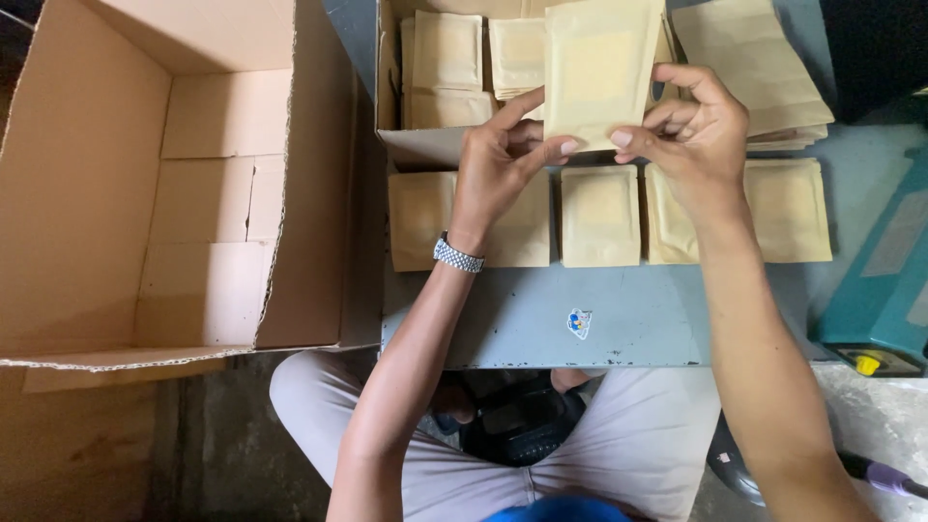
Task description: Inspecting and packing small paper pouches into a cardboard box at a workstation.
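Note:
Both my hands hold one tan paper pouch (pixel 597 68) upright above the grey table (pixel 580 314). My left hand (pixel 503 159), with a metal watch at the wrist, pinches the pouch's lower left corner. My right hand (pixel 691 126) grips its lower right edge. Under my hands a row of flat tan pouches (pixel 601 215) lies side by side on the table. Behind the held pouch a small open carton (pixel 425 145) holds more pouches stacked in piles.
A large open cardboard box (pixel 174 184) stands at the left, with nothing inside. A loose stack of pouches (pixel 764 77) lies at the back right. A teal machine (pixel 884 290) sits at the right edge. My legs are below the table's front edge.

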